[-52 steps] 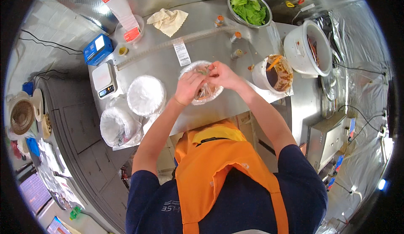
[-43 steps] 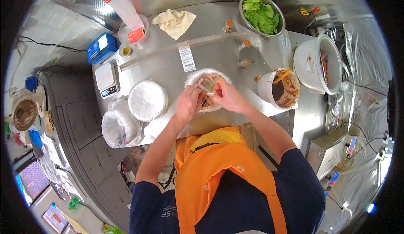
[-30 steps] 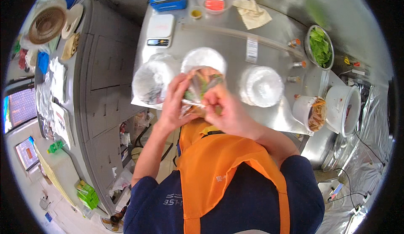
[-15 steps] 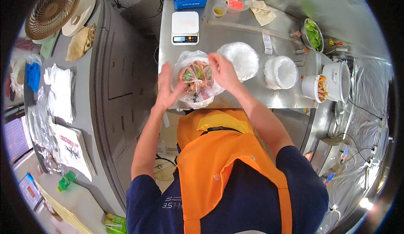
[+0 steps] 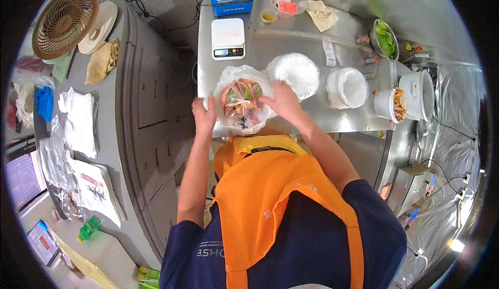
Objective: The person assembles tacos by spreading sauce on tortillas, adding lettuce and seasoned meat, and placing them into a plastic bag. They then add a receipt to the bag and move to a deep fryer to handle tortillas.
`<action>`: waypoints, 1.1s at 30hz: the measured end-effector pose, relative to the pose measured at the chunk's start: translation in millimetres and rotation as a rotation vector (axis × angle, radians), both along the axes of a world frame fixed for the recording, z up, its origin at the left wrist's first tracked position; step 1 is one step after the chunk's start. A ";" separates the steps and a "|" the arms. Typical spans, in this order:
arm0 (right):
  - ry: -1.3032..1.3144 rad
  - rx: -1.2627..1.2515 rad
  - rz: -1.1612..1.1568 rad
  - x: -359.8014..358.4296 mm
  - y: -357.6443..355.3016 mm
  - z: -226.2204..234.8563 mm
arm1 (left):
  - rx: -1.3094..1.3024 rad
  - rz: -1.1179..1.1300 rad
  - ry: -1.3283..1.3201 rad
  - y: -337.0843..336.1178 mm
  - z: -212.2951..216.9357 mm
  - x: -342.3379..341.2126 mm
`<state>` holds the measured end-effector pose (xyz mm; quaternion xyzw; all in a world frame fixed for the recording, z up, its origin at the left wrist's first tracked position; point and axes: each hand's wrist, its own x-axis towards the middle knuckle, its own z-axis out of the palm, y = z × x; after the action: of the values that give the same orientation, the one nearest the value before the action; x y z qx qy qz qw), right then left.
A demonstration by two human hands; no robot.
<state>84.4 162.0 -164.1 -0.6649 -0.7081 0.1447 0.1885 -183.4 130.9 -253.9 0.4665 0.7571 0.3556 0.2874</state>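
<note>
A white plastic bag (image 5: 225, 79) sits open on the steel table in front of me. Inside it is a tied clear bag of food (image 5: 242, 99), with reddish pieces and green bits showing through the film. My left hand (image 5: 204, 115) is at the bag's left side, fingers curled and closed at its rim. On the other side my right hand (image 5: 285, 101) grips the rim, thumb toward the food and fingers behind the plastic. The fingertips of both hands are partly hidden.
Beyond the bag stands a white kitchen scale (image 5: 227, 33). Two bag-lined bowls, one large (image 5: 294, 75) and one smaller (image 5: 349, 88), are to the right. Farther right are a tub of food (image 5: 385, 106), a white bucket (image 5: 425, 96) and a bowl of greens (image 5: 384, 40).
Both hands have come down from above the food to the outer bag's sides. My left hand has closed at the rim, and the bag's mouth is spread wider.
</note>
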 end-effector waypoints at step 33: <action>0.329 0.012 0.365 -38.7 43.6 61.1 | -0.410 -0.690 -0.868 61.9 126.8 24.6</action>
<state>45.8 205.6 -103.0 -0.4924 -0.7769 0.2787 0.2761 -158.8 192.8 -127.1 0.4326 0.4279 0.2462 0.7544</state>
